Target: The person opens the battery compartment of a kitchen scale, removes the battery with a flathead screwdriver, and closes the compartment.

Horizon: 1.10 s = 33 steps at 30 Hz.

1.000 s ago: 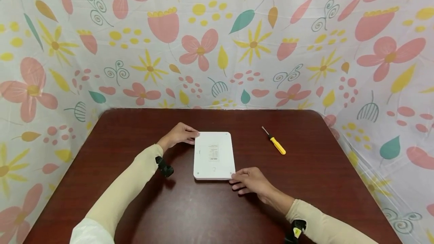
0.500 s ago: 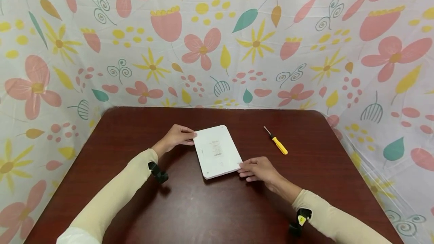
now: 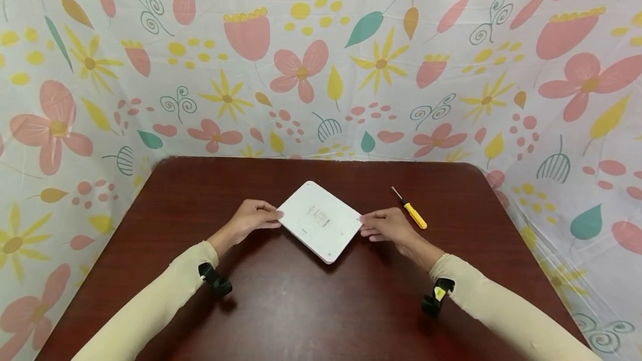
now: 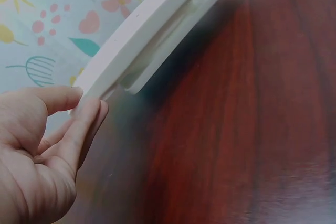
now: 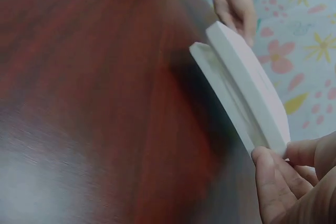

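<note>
White device [image 3: 320,220] now turned cornerwise, lifted off mid-table [image 3: 281,316]; pinched at opposite corners by left hand [image 3: 251,218] and right hand [image 3: 385,225]. Turning underway. Screwdriver [image 3: 410,209] untouched, far right.

Dark red-brown wood table [image 3: 311,316], floral cloth backdrop [image 3: 321,54] w/ pink & yellow flowers round 3 sides

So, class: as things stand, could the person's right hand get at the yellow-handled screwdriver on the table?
Probably yes. The screwdriver lies just beyond the right hand, with only bare table between. But that hand now holds a corner of the white device, so it would have to let go first.
</note>
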Available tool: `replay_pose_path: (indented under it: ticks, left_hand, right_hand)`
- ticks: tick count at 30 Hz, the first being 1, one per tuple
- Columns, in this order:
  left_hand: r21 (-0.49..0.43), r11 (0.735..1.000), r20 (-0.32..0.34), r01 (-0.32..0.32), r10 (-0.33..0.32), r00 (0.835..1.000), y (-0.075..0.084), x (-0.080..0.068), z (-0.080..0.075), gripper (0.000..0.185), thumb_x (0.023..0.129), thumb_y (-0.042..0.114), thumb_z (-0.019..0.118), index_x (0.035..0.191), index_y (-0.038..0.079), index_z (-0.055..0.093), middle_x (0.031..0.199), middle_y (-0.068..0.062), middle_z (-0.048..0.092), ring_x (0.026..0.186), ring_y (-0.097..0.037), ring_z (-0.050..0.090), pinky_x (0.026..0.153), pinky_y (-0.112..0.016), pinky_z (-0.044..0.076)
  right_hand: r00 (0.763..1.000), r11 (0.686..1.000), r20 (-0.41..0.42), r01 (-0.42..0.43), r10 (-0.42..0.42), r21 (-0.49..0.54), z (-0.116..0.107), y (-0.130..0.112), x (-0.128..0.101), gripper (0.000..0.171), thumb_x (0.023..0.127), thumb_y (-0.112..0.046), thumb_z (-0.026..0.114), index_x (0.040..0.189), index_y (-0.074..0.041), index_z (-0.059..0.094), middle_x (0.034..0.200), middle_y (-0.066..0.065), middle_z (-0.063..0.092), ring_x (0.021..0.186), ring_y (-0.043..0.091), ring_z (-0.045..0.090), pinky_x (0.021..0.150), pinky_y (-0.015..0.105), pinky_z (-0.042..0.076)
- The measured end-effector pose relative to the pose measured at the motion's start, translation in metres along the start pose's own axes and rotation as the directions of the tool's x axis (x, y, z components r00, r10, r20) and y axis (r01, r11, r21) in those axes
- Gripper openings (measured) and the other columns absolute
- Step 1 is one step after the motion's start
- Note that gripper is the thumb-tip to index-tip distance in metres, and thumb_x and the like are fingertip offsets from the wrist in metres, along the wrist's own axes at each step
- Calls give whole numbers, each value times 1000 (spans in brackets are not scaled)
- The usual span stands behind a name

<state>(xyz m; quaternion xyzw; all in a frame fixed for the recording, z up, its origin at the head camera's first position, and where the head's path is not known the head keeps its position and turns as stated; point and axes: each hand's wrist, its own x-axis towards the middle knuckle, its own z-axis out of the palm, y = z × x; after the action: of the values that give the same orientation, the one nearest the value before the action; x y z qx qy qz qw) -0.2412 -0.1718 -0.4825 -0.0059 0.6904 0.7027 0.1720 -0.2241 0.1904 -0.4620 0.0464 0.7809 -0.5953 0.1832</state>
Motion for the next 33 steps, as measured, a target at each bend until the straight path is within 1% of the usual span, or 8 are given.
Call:
replay_pose_path:
  ticks: [4, 7, 10, 15, 20, 23, 28, 33]
  left_hand:
    - [-10, 1000, -10, 20, -20, 1000, -4, -12, 3, 22, 90, -4, 74, 104, -17, 63, 93, -16, 72, 78, -20, 75, 81, -35, 64]
    - [-19, 999, -1, 29, -29, 1000, -6, -21, 7, 21, 89, -4, 75, 102, -16, 63, 92, -16, 72, 79, -22, 75, 81, -35, 64]
    - [-27, 999, 10, 31, -31, 999, -9, -27, 12, 20, 89, -4, 75, 100, -15, 62, 91, -17, 72, 79, -23, 75, 81, -35, 64]
    - [-36, 998, -1, 46, -46, 999, -17, -35, 18, 20, 89, -4, 75, 100, -15, 61, 90, -16, 73, 80, -23, 75, 81, -35, 64]
    - [-71, 997, -21, 40, -41, 999, -24, -39, 21, 20, 90, -6, 73, 100, -17, 60, 90, -16, 73, 81, -22, 74, 83, -35, 64]
    - [-80, 996, -27, 30, -32, 999, -26, -41, 24, 22, 90, -6, 73, 101, -18, 59, 91, -17, 74, 83, -24, 75, 83, -37, 64]
    - [-84, 996, -19, 12, -14, 1000, -27, -40, 30, 21, 89, -8, 73, 100, -18, 59, 92, -20, 74, 83, -26, 75, 83, -38, 64]
    - [-98, 995, -31, 10, -13, 999, -29, -39, 31, 18, 88, -9, 73, 98, -17, 60, 91, -21, 74, 80, -24, 75, 81, -37, 64]
  right_hand:
    - [1000, 1000, -22, 15, -15, -14, -3, -8, 14, 37, 98, -19, 72, 123, 9, 69, 94, 15, 77, 79, 17, 76, 70, 28, 65]
    - [999, 999, -29, 31, -31, -22, -6, -13, 25, 36, 99, -18, 71, 123, 8, 69, 91, 11, 77, 78, 15, 75, 71, 27, 64]
    - [998, 999, -31, 44, -45, -28, -7, -16, 35, 35, 99, -17, 70, 123, 9, 69, 88, 9, 77, 76, 13, 74, 73, 28, 65]
    - [998, 998, -39, 50, -52, -49, -4, -20, 49, 34, 98, -17, 72, 120, 8, 71, 88, 9, 76, 76, 13, 74, 74, 28, 65]
    - [999, 996, -35, 33, -36, -82, 0, -24, 61, 33, 97, -21, 73, 118, 5, 73, 92, 10, 77, 78, 13, 74, 75, 28, 64]
    - [999, 996, -28, 18, -20, -88, 1, -25, 68, 32, 98, -21, 72, 118, 4, 73, 93, 10, 76, 78, 13, 73, 78, 30, 64]
    - [999, 997, -45, -8, 4, -75, 1, -25, 76, 33, 98, -20, 73, 119, 4, 73, 97, 12, 75, 79, 13, 72, 77, 28, 64]
    - [998, 996, -58, -4, 0, -85, 3, -23, 81, 33, 98, -21, 73, 119, 4, 73, 100, 13, 75, 80, 13, 72, 76, 27, 64]
